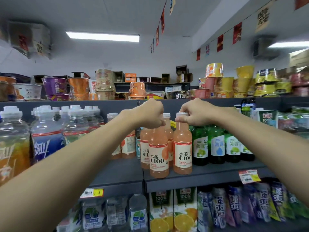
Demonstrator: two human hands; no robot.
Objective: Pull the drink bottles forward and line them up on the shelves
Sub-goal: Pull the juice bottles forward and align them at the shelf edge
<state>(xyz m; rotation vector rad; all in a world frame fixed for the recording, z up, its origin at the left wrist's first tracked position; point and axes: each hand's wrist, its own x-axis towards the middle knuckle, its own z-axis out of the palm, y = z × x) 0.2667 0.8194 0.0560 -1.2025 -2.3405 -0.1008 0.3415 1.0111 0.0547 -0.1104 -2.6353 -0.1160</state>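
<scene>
Several pink C100 drink bottles with white caps stand on the dark middle shelf. My left hand grips the top of the front C100 bottle, hiding its cap. My right hand pinches the white cap of the neighbouring C100 bottle, which stands slightly further back. More pink bottles stand behind and to the left of these two.
Green glass bottles stand just right of the pink ones. Large clear bottles fill the shelf's left side. Instant noodle bowls line the top shelf. Juice cartons and water bottles sit on the shelf below.
</scene>
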